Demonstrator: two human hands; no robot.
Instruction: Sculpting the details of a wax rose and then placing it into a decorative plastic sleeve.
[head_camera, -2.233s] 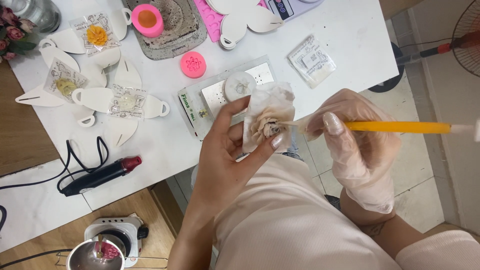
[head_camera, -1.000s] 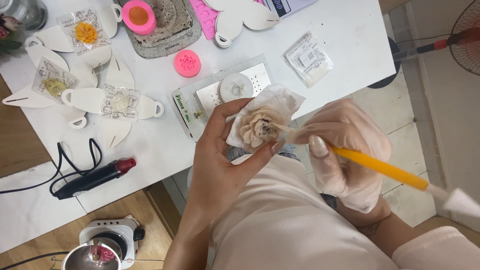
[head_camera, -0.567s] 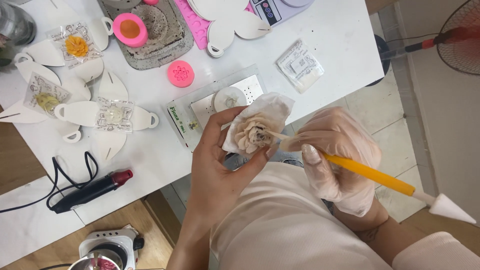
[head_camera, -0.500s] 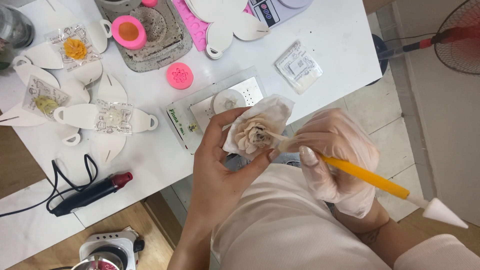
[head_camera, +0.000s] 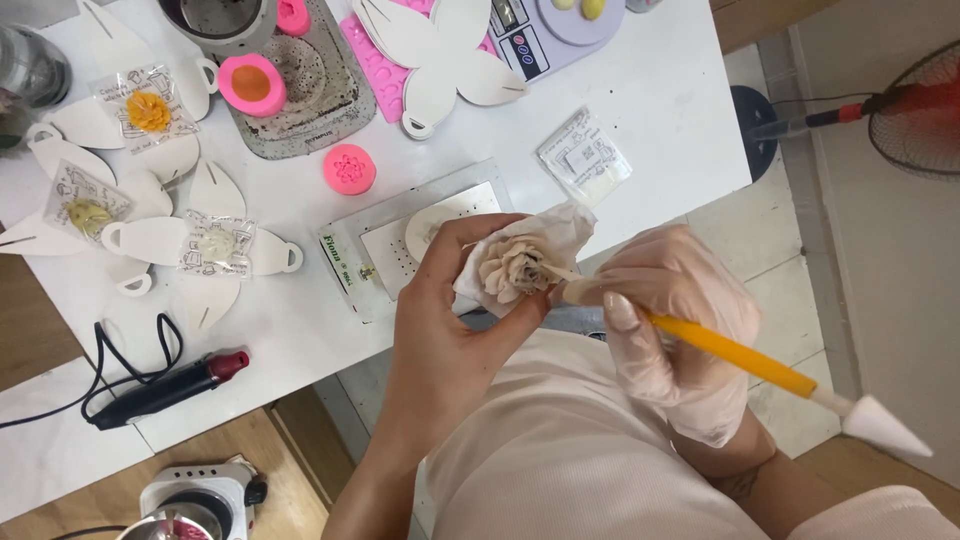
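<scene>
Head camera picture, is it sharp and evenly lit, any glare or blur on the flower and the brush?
Head view: bright, even light with soft shadows; the beige flower in the left hand is sharp; the orange-handled tool in the gloved right hand is crisp; no strong glare on the white table.

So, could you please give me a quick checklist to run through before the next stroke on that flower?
1. Left hand holds the beige flower in its white paper: ok.
2. Gloved right hand grips the yellow-handled tool: ok.
3. Tool tip meets the petals: ok.
4. Glove intact: cannot tell.
5. Flower clear of the white table: ok.
</scene>
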